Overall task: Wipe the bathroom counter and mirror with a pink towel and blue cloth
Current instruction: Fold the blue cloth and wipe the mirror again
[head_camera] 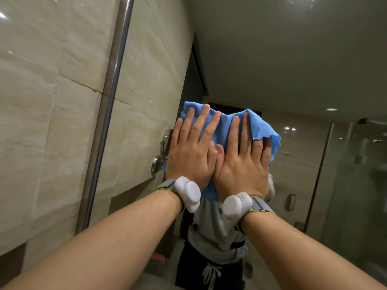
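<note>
Now L hand (190,152) + R hand (244,164) side by side, thumbs touching, fingers straight, pressing blue cloth (227,124) flat on mirror (293,59); cloth pokes past fingertips, long axis L-R, hands equally near.

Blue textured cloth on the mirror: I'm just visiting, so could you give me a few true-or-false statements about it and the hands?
1. The left hand and the right hand both press the blue textured cloth against the glass mirror. True.
2. The left hand holds a pink towel. False: it presses only the blue cloth.
3. Each wrist carries a white plastic device. True.
4. The right hand's fingers are balled into a fist. False: they lie straight on the cloth.
</note>
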